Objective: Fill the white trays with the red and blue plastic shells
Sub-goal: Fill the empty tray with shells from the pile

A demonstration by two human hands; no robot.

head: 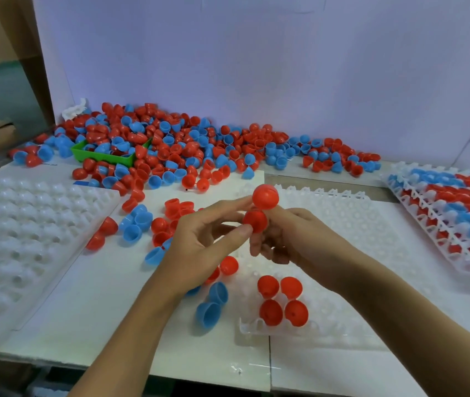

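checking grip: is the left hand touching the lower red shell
Touching. The head view shows the left hand with its thumb tip pressed on the lower red shell.

Four red shells (282,299) dome-up in near corner of middle white tray (342,224), two red shells (259,210) held above it

No readable text, label or number anywhere (shells and trays unmarked).
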